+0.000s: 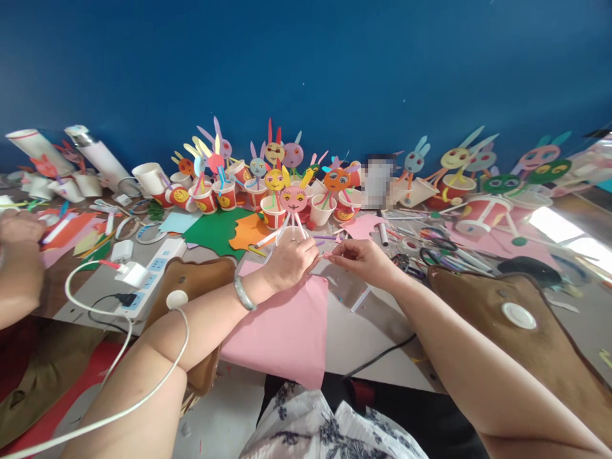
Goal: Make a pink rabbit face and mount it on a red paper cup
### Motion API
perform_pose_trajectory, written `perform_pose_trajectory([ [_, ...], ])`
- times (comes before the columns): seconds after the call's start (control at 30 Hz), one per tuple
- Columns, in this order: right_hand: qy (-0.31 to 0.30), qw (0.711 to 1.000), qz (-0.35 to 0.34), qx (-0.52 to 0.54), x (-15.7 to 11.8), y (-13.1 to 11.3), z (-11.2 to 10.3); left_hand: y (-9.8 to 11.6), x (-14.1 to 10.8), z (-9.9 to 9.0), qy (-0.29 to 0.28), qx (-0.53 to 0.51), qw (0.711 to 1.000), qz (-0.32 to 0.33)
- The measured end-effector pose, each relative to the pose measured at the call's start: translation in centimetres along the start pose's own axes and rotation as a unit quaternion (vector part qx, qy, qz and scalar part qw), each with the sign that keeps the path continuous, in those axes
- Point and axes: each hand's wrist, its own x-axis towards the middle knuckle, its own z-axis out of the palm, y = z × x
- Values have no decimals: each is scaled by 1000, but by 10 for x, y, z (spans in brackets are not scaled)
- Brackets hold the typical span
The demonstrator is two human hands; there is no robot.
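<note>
Close together, our two bare hands meet above the table, fingertips nearly touching. Our left hand, with a bracelet at its wrist, is curled, thumb and index finger drawn together. Our right hand comes in from the other side in a loose pinch, its remaining fingers bent. Something small may sit between the fingertips, but it is too tiny for us to tell what it is or which hand has hold of it.

Just beyond the left hand stands a paper cup with a pink paper face on straw-like legs. The knuckles hide part of the cup, so we cannot tell whether they touch it. Beneath the left hand and forearm lies a pink sheet, hanging over the near edge. To the right of our right hand are scissors. A white cord crosses our left forearm, and another person's hand is well to the left.

For fingertip work like this, we judge it best to brace the left hand, let the right make small moves, and pinch lightly. We would lift our knuckles clear of the cup, which looks easy to tip, and slip the cord off our arm so it cannot tug.
</note>
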Motion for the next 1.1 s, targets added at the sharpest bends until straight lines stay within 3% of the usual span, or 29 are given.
perform_pose_trajectory([
  [0.3, 15, 999, -6, -33, -1, -3, -3, -1, 0, 4, -10, 5, 1000, 10],
  [0.7, -22, 998, 10, 53, 2, 4, 7, -2, -2, 4, -6, 12, 1000, 13],
  [0.87, -28, 994, 16, 106, 4, 11, 12, -1, -2, 2, -21, 19, 1000, 14],
  [1.1, -38, 994, 25, 95, 4, 12, 14, 0, -2, -1, -56, 9, 998, 25],
])
